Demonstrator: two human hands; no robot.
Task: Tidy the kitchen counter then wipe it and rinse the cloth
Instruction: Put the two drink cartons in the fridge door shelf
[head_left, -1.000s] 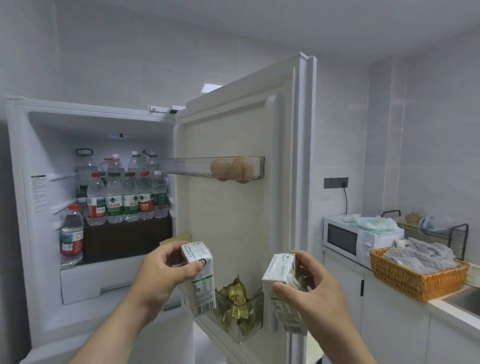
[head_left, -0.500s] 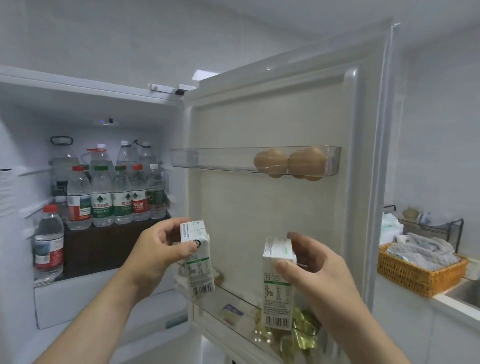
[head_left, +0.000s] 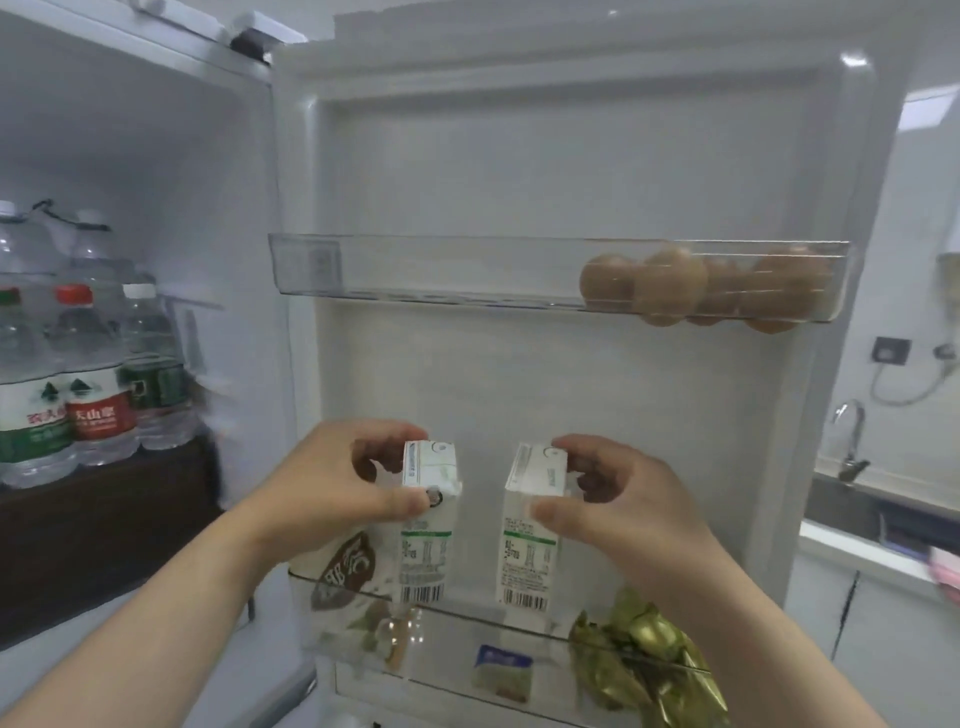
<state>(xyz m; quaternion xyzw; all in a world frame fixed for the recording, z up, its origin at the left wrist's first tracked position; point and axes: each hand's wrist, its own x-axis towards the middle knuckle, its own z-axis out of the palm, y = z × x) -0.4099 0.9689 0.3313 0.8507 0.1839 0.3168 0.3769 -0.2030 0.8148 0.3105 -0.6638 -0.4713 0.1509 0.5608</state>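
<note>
I face the open fridge door (head_left: 545, 156). My left hand (head_left: 332, 483) grips the top of a small white-and-green milk carton (head_left: 427, 540). A second, matching carton (head_left: 531, 540) is held by its top in my right hand (head_left: 613, 499). Both cartons stand upright, side by side, just above the rim of the lower clear door shelf (head_left: 467, 623). I cannot tell whether their bottoms touch the shelf.
The lower door shelf holds a brown-labelled pouch (head_left: 345, 571), a small packet (head_left: 501, 670) and gold-green wrapped items (head_left: 644, 660). Several eggs (head_left: 670, 291) lie in the upper door shelf. Water bottles (head_left: 88, 384) fill the fridge interior at left. A sink tap (head_left: 852, 436) is at right.
I have moved closer to the door, and both hands have brought the cartons forward and down toward the lower door shelf, now level with each other.
</note>
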